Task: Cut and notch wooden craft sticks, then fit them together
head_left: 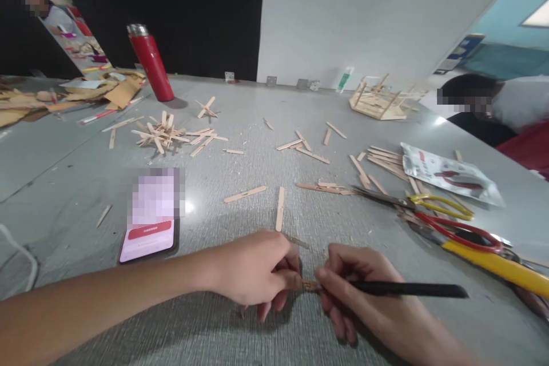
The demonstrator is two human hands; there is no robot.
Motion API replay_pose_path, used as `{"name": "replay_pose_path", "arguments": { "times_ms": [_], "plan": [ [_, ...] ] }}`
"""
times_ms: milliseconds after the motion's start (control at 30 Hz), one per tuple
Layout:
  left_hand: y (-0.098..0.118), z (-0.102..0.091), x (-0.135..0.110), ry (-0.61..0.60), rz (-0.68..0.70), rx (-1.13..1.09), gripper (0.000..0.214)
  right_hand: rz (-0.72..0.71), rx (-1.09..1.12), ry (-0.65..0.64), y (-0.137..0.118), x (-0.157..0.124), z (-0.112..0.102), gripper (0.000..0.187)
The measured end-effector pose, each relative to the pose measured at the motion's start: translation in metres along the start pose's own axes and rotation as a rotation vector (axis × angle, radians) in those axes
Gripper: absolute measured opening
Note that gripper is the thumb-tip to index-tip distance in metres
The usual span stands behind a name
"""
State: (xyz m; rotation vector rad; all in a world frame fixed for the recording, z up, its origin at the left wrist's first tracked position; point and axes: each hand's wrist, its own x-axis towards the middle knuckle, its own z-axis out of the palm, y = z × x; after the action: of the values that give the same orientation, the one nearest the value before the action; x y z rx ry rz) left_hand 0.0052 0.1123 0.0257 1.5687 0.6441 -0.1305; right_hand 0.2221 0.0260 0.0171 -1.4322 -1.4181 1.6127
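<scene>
We have both hands low over the bench, on the side facing us and well away from the far edge. The left hand reaches in across the phone side, its fingers drawn narrow around a short wooden piece, which pokes out past the thumb toward the right. The right hand has its fingers closed on a slim black tool in a pencil grip; whether its hidden tip is a blade or a nib, we cannot tell.

The relation we would watch is the line between the two hands. The wooden piece lies in the gap, directly left of the right fingers, its visible part running roughly left to right, much along the far edge. The tool's shaft follows nearly the same line, so piece and tool sit almost end to end. The left hand is nearer, since it grips the piece; the right fingertips come right up to its free end, though we cannot make out whether they touch it.

Just beyond the left hand, a craft stick points toward the far edge, with another stick slanting to its left. The phone lies left of these, and toward the bench's right edge we see scissors and a yellow-handled tool.
</scene>
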Motion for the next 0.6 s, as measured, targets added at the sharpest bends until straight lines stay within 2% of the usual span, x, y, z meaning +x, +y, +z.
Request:
{"name": "replay_pose_path", "arguments": {
  "times_ms": [200,333,600],
  "plan": [
    [0.002,0.000,-0.001,0.017,0.035,0.026,0.021,-0.074,-0.272,0.100,-0.006,0.002,0.011,0.040],
    [0.001,0.000,-0.002,0.011,0.032,0.028,0.021,-0.073,-0.318,0.114,0.000,0.004,0.010,0.047],
    [0.002,-0.001,-0.001,0.007,0.029,0.015,0.020,-0.110,-0.389,0.143,-0.002,0.005,0.013,0.048]
  ]
}}
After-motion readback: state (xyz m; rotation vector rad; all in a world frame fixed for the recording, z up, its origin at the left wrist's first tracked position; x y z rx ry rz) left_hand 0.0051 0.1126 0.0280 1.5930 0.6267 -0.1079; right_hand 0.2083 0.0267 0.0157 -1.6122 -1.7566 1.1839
